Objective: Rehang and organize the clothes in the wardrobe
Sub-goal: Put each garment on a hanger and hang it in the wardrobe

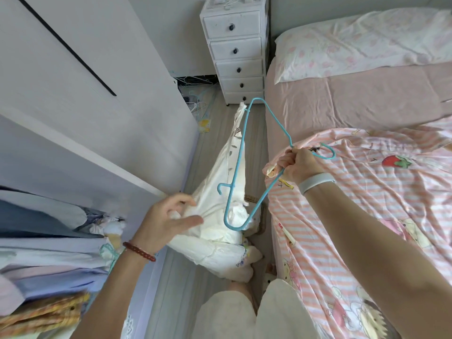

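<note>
White garment (220, 192) bears no readable writing; left hand (168, 216) grips it, right hand (298, 167) grips blue hanger (244, 155).

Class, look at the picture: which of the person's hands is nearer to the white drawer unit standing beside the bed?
The right hand. It grips the blue hanger by the bed edge, below the white drawer unit. The left hand holds the white garment lower down, farther away.
</note>
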Demonstrator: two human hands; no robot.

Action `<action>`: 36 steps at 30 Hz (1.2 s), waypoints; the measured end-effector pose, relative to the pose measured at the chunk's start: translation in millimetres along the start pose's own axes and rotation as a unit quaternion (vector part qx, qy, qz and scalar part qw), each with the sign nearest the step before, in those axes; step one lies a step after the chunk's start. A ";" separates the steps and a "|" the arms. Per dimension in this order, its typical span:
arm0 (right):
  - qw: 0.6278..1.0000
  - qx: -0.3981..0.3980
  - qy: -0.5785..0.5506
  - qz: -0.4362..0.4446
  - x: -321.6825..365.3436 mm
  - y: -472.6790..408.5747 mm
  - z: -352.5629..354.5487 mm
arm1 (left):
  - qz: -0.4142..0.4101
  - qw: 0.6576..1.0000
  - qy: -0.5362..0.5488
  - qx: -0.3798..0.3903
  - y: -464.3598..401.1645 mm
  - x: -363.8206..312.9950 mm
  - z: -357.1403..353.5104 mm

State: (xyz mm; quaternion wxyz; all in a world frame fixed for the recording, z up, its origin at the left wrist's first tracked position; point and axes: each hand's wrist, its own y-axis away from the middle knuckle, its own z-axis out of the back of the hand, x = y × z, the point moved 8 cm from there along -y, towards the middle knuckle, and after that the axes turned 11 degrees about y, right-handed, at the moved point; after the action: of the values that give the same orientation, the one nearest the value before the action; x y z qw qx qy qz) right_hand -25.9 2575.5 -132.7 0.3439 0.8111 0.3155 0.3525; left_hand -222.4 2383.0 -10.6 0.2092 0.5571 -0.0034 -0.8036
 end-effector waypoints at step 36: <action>0.943 0.074 0.313 0.085 -72.7 -9.5 -30.2 | -0.049 0.969 -0.096 -0.221 -29.0 -17.9 59.5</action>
State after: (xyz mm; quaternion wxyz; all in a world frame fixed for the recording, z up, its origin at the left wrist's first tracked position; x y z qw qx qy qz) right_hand -92.5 2536.2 -150.3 0.1357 0.7067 0.3625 0.5922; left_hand -280.2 2401.9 21.0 0.2863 0.4166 0.1808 -0.8436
